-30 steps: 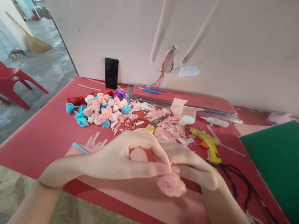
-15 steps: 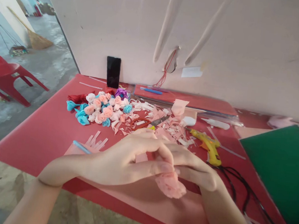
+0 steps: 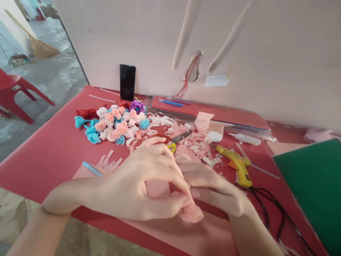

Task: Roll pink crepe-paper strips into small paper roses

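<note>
Both my hands meet over the near edge of the red table (image 3: 45, 153). My left hand (image 3: 138, 185) pinches a pink crepe-paper flower (image 3: 192, 213) between thumb and fingers, its fingers curled round the paper. My right hand (image 3: 216, 187) grips the same flower from the other side, fingers closed on its base. A sheet of pink paper (image 3: 208, 239) lies under my hands. Most of the flower is hidden by my fingers.
A heap of finished pink, white and blue paper flowers (image 3: 114, 125) lies at the back left, paper scraps (image 3: 192, 148) and scissors (image 3: 177, 138) behind my hands. A yellow glue gun (image 3: 237, 163) with black cord lies right; green sheet (image 3: 323, 189) far right. A phone (image 3: 126, 82) leans on the wall.
My left hand has curled tighter around the flower and pulled it in, so less of the pink paper shows. The right hand stays pressed against it.
</note>
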A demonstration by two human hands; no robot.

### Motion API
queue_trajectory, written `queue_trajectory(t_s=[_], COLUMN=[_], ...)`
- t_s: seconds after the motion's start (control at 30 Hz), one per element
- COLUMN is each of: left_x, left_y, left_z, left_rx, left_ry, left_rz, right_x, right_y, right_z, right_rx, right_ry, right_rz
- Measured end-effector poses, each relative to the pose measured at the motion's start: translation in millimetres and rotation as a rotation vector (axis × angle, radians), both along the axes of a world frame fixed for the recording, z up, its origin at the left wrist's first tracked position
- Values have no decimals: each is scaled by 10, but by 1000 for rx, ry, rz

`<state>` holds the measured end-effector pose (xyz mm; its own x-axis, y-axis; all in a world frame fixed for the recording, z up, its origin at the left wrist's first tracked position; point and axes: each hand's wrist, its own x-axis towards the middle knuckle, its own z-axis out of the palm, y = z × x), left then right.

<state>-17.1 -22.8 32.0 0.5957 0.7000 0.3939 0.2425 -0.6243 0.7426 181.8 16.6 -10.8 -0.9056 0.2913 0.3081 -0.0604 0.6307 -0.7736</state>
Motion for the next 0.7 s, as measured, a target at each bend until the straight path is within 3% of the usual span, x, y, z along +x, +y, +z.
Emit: queue_trajectory(t_s=[0.1,0.5,0.7], left_x=[2,13,9], left_y=[10,43,44], left_z=[9,-52,-31], left_rx=[-31,-314,-307], left_ry=[24,24,-64], left_rz=[4,-4,-61], right_x=[-23,-45,-59], right_y=[-1,-6,27], right_z=[15,-2,31], right_rx=[-60,-79,-82], right_ry=[124,148,209], right_rz=[-25,13,51])
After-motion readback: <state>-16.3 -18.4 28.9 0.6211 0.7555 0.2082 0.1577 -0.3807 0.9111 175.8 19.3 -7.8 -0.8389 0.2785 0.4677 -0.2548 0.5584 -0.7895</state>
